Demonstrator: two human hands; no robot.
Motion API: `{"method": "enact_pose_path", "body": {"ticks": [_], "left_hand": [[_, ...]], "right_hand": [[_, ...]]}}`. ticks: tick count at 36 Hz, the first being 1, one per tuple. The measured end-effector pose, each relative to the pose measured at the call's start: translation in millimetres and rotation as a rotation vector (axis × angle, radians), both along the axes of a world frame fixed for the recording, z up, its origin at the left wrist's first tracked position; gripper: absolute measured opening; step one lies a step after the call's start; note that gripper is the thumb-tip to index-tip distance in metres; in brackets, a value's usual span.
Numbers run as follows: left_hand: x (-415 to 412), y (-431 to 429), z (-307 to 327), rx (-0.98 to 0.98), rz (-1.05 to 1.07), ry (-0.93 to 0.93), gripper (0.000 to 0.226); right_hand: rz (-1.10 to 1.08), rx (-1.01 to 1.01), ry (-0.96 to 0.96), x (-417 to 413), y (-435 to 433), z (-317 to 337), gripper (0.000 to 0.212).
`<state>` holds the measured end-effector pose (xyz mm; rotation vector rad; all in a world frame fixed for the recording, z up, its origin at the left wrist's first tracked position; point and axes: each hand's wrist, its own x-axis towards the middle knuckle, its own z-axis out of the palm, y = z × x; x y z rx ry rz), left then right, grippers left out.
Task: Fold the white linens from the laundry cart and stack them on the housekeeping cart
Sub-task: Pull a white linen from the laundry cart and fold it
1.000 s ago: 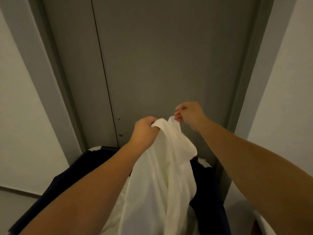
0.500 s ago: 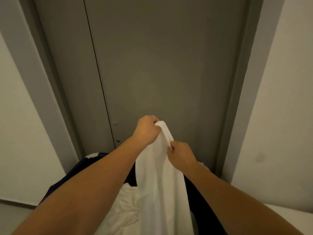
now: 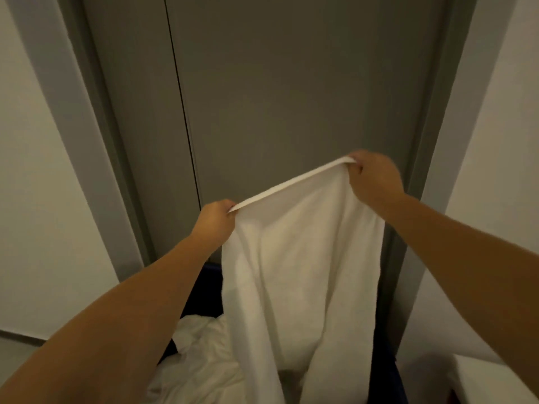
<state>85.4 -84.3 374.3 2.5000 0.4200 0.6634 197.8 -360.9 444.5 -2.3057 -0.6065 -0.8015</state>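
While its top hem is pulled taut between two hands, a white towel (image 3: 300, 258) hangs open over the laundry cart (image 3: 204, 290).
One end of the hem is pinched in the left hand (image 3: 217, 221) and the other gripped in the right hand (image 3: 373, 176). The hands are held well apart, right one higher, probably so the cloth drops flat and its edges line up for a first fold. Its lower part trails into the dark blue cart beside crumpled linens (image 3: 198, 354). A grey door (image 3: 277, 83) stands behind. No housekeeping cart is clearly visible.

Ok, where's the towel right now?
In the head view the towel hangs right of centre, its top edge stretched between the left hand and right hand, over the laundry cart.
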Motion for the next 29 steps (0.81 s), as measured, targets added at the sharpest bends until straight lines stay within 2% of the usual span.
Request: {"method": "enact_pose_path", "body": {"ticks": [5,9,13,17,23,25,29], "left_hand": [[-13,24,-21,0.0,0.106,0.104,0.03],[-19,29,-29,-0.009,0.109,0.173,0.029],[-16,22,-20,-0.022,0.084,0.118,0.038],[-11,9,1,-0.02,0.027,0.062,0.046],[-12,13,5,-0.153,0.03,0.031,0.039],[-13,10,4,-0.228,0.018,0.017,0.036],[-9,-10,9,-0.304,-0.061,0.024,0.035]], "right_hand": [[-0.089,0.067,-0.054,9,-12,26,0.028],[-0.134,-0.019,0.075,15,-10,22,0.028],[-0.065,-0.096,0.194,15,-8,12,0.033],[-0.007,-0.18,0.233,11,-3,4,0.042],[-0.07,-0.073,0.232,13,-3,3,0.033],[-0.024,-0.056,0.248,10,1,2,0.031],[0.135,-0.069,0.353,-11,24,-7,0.04]]}}
